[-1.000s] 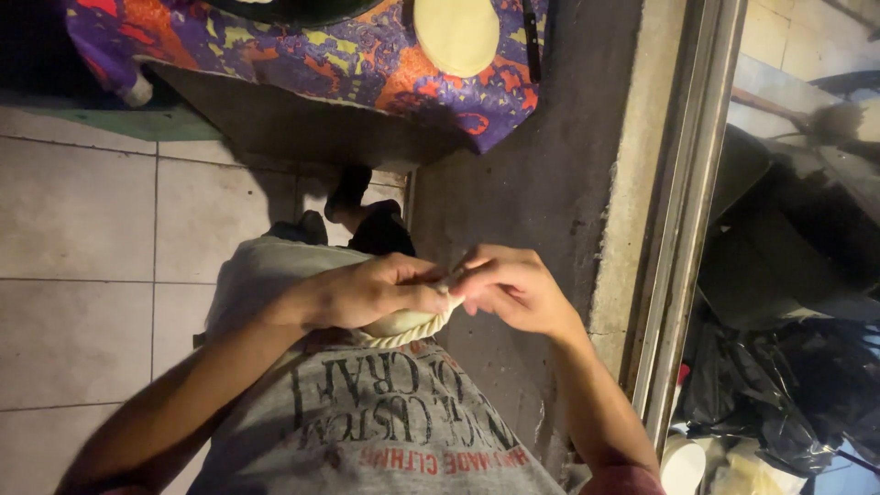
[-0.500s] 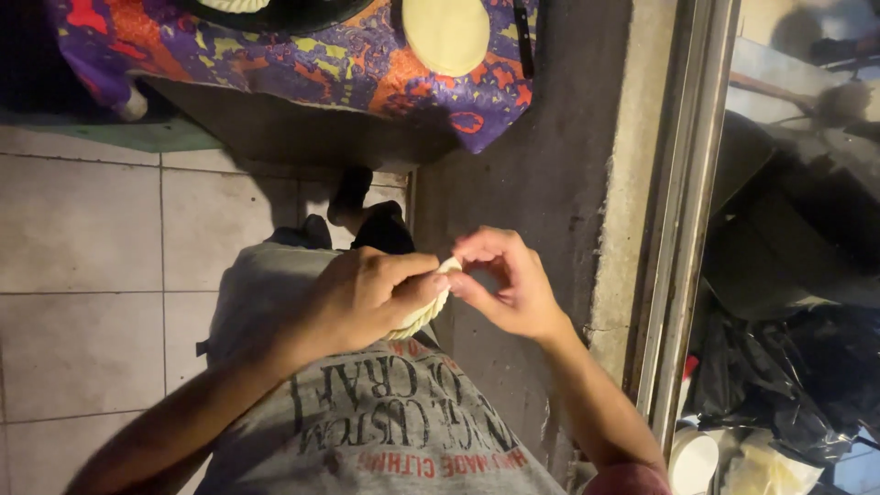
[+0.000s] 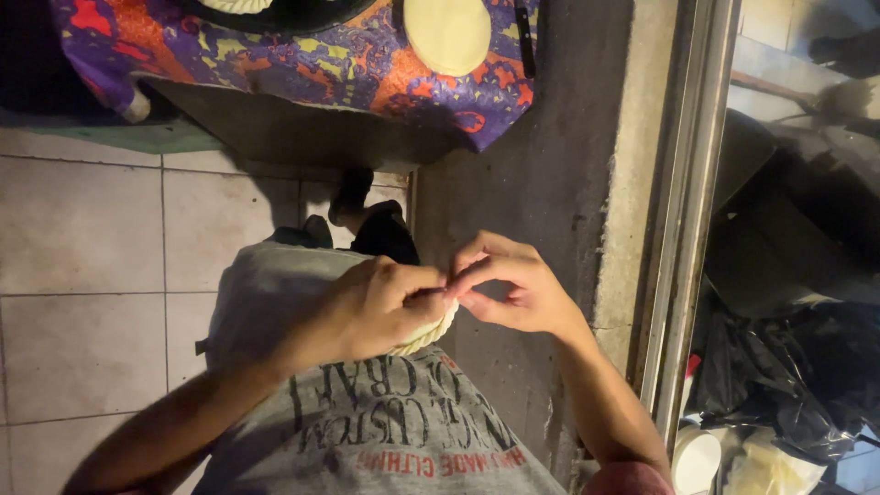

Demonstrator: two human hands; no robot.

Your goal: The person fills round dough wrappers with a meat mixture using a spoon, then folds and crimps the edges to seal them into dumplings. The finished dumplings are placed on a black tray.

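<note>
Head view: left hand [image 3: 371, 307] cups folded dough piece [image 3: 431, 332] at waist height, steadying it. Right hand [image 3: 509, 291] pinches rim with thumb and fingertips, crimping rope-like edge. Flat dough disc [image 3: 447, 33] lies on patterned cloth [image 3: 312, 64] well ahead.
</note>
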